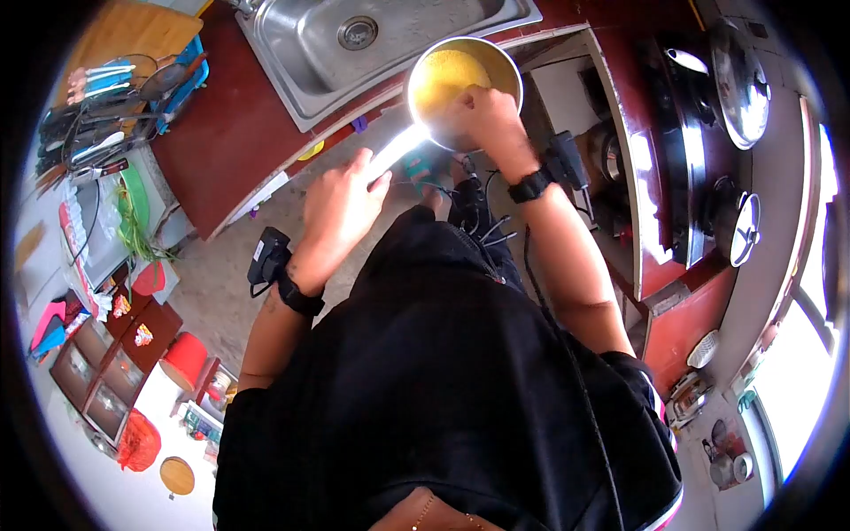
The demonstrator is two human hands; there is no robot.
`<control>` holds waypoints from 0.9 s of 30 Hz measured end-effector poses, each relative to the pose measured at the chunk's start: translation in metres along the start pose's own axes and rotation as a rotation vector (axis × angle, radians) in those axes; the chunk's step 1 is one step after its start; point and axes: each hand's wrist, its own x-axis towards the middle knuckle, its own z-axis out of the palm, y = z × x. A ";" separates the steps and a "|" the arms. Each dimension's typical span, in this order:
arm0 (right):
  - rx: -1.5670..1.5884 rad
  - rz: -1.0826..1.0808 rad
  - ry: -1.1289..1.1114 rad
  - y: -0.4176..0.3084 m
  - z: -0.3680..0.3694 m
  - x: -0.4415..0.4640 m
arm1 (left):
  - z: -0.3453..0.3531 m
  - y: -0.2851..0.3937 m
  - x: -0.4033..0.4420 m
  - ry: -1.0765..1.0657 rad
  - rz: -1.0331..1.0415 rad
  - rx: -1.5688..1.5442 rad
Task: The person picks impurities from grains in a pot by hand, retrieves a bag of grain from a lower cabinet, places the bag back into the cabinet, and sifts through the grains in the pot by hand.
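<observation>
A light metal saucepan (pixel 508 78) is held in the air at the front edge of the sink, its mouth facing up toward me. Yellow, fine-grained food (pixel 447 73), perhaps millet or meal, lies in it. My left hand (pixel 341 211) is closed around the pan's long handle (pixel 398 150). Over the pan's near right rim reaches my right hand (pixel 492 122), its fingers curled together at the yellow food. Whether anything is pinched in those fingers is hidden.
Behind the pan is a steel sink (pixel 305 84) set in a red counter (pixel 208 142). A dish rack (pixel 190 93) with utensils stands left. On the right are a black stove (pixel 686 168) and two pots' glass lids (pixel 742 88). Below the counter, open shelves hold pots.
</observation>
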 end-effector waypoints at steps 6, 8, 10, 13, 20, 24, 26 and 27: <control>0.101 0.074 0.055 -0.005 -0.041 0.000 | -0.002 0.003 0.002 0.003 -0.023 -0.010; 0.158 0.080 0.050 -0.003 -0.046 0.000 | -0.003 0.003 0.003 -0.003 -0.026 -0.015; 0.155 0.084 0.030 -0.009 -0.051 -0.001 | -0.002 0.003 0.003 0.010 -0.016 -0.014; 0.291 0.109 -0.012 -0.004 -0.050 0.001 | -0.001 0.003 0.004 0.006 -0.019 -0.020; 1.189 0.232 0.007 0.017 -0.068 -0.003 | 0.006 0.000 0.006 -0.021 -0.087 -0.042; 1.288 0.371 0.062 0.066 -0.059 -0.009 | 0.011 -0.006 0.008 -0.018 -0.129 -0.037; 1.333 0.466 0.047 0.097 -0.042 -0.014 | 0.011 -0.009 0.007 -0.025 -0.152 -0.058; 1.338 0.502 0.043 0.109 -0.033 -0.018 | 0.012 -0.010 0.007 -0.020 -0.167 -0.056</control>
